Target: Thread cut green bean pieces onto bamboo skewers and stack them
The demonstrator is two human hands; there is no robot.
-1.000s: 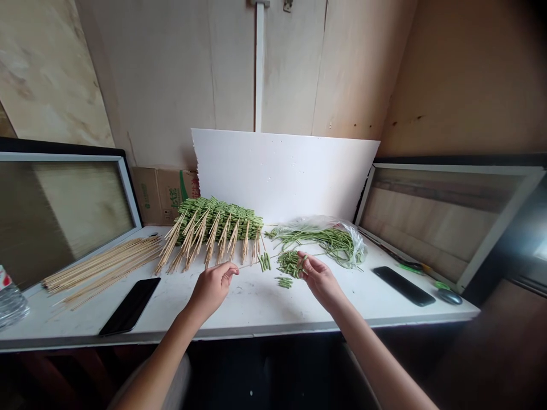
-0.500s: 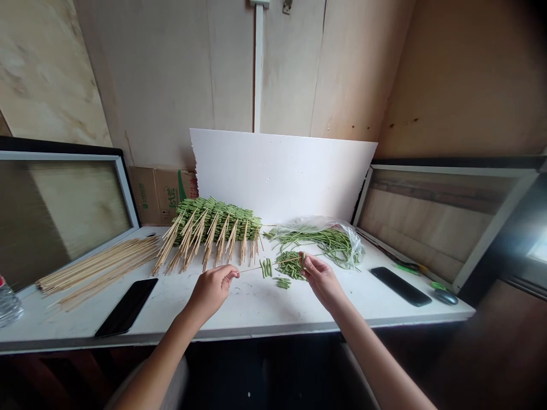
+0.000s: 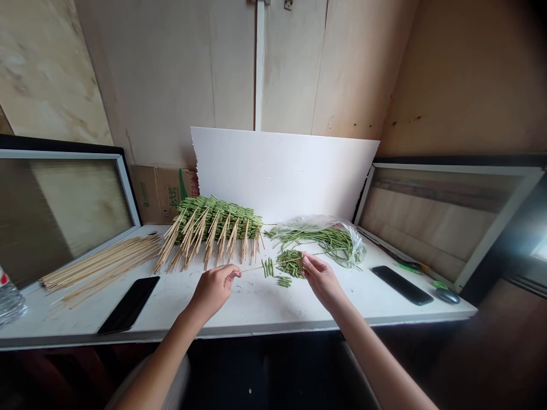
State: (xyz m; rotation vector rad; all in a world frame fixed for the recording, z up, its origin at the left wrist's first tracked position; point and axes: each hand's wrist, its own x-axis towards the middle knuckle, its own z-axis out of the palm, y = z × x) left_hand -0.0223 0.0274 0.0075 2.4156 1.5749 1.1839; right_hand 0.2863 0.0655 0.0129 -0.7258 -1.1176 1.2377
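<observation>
My left hand (image 3: 217, 287) pinches the left end of a thin bamboo skewer (image 3: 252, 268) held level above the table. Several cut green bean pieces (image 3: 268, 267) sit side by side across its middle. At the skewer's right tip, my right hand (image 3: 317, 277) is closed, thumb against fingers, on a bean piece mostly hidden by the fingertips. Behind and below the skewer lies a heap of cut bean pieces (image 3: 290, 263), with a small row of pieces (image 3: 284, 281) in front of it.
Filled bean skewers (image 3: 222, 216) are stacked at the back left, sticks toward me. Bare skewers (image 3: 102, 262) lie farther left, near a black phone (image 3: 129, 304). Long uncut beans (image 3: 329, 239) rest in a plastic bag. Another phone (image 3: 402, 285) and a mouse (image 3: 447, 295) are at right.
Both hands keep nearly the same pose around the skewer. The bean piece at my right fingertips shows less than before. The whole view has shifted slightly.
</observation>
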